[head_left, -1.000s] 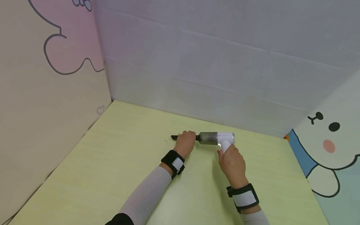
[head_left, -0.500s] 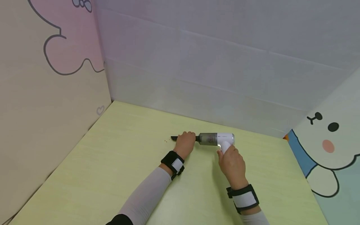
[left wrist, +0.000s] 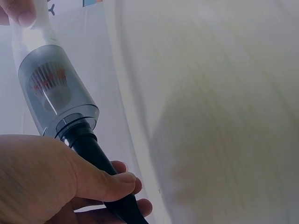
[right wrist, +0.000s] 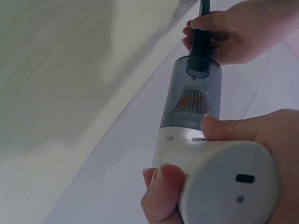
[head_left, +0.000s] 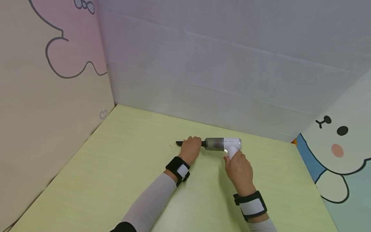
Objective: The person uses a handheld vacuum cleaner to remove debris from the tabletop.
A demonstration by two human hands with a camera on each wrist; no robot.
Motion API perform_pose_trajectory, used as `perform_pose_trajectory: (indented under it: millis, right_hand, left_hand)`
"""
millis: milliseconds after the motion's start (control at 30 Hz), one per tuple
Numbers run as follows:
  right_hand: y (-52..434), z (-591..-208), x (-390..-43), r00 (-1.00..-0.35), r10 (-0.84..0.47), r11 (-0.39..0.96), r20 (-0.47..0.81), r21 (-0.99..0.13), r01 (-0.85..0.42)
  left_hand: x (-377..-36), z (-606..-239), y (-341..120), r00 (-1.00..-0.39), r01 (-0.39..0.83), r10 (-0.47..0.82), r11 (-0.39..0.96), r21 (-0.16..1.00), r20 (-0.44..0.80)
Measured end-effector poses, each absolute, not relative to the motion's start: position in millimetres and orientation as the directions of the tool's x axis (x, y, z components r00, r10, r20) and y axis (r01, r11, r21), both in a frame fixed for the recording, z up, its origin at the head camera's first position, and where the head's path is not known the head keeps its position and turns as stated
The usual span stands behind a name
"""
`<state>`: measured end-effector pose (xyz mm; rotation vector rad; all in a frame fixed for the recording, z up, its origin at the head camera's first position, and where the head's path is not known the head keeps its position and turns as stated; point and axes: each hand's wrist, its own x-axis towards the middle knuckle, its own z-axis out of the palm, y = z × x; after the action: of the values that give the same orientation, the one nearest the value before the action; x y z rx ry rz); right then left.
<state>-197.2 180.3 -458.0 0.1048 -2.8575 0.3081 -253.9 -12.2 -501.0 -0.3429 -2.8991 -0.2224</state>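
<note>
One handheld vacuum (head_left: 222, 144), one table (head_left: 116, 180), two hands, two wrist straps, and a small scatter of crumbs (head_left: 170, 145) too fine to count. The vacuum lies level just right of the centre of the head view, on the far part of the yellow-green table, its length running left to right. It consists of a white rounded body at the right end with a white handle pointing toward the lower edge of the frame, a smoky translucent dust cup in the middle, and a narrow black nozzle (head_left: 179, 142) at the left end whose tip shows just past the left hand. In the right wrist view an orange-red filter shows through the cup, and the white rear cap carries a dark slot and a small dot. Left hand (head_left: 190, 147): fingers and thumb curled round the black nozzle, gripping it just left of the dust cup; the left wrist view shows the thumb laid across the nozzle with fingertips beneath. Right hand (head_left: 239, 167): fingers wrapped round the white handle, thumb pressed on the body beside the cup. The crumbs lie on the table just left of the nozzle tip. One black and white strap (head_left: 178, 167) on the left wrist, one (head_left: 251, 203) on the right. Cartoon-printed wall panels stand at the left and right edges of the frame.
</note>
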Motion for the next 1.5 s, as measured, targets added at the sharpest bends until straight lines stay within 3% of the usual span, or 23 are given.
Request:
perform_pose_trajectory:
  millis: [633,1000,1500]
  right_hand:
    - [178.9,-456.1,-195.0,-0.973,-0.030,0.979,0.229,-0.189,-0.075]
    - [178.2,-456.7,-191.7,-0.941,-0.089,0.977,0.327,-0.153,-0.146]
    - [176.4,-456.6,-191.8,-0.953,-0.083,0.975,0.293,-0.174,-0.138]
  left_hand:
    - [-253.2,-504.7,-12.1,-0.943,0.252,0.210,0.957,0.145,0.258]
    - [-251.4,-504.5,-13.3,-0.945,0.253,0.220,0.961,0.114,0.242]
    - [-248.6,-501.9,-15.4,-0.951,0.243,0.211,0.962,0.123,0.226]
